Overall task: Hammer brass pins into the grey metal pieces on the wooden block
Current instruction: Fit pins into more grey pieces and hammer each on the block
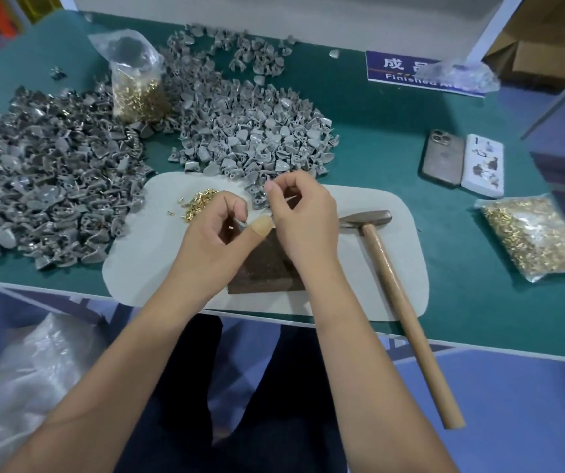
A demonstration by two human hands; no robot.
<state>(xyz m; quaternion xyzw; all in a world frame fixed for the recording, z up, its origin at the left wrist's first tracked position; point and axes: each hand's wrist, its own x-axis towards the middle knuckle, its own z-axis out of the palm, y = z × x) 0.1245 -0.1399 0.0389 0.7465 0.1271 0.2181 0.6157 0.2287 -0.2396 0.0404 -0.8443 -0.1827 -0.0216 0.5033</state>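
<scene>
1. The wooden block (262, 264) sits at the centre of the frame on a pale mat (393, 268), its far end hidden beneath your two hands; whether a grey metal piece already rests on top of it cannot be told.
2. Your left hand (219, 230) and right hand (299, 213) meet above that far end, fingers curled into a narrow pinch. The left thumb, wrapped in tape, points toward the right hand. Each grip looks closed on something small, but what it is stays too small and hidden to name.
3. Loose brass pins (197, 203) lie scattered on the mat just left of your left hand, the nearer hand to them. A few grey metal pieces (257, 196) lie just above your fingers.
4. The hammer (397, 288) rests untouched to the right of the block, head level with your right hand, its long handle running down and right past the tabletop (478, 302) edge. Your right hand is the nearer one; the coming strike likely turns on that short reach rightward.
5. Two grey heaps fill the frame's left and upper centre, with a bag of pins (137, 87) standing between them. A second bag (533, 238) lies at right, a phone (443, 158) above it.
</scene>
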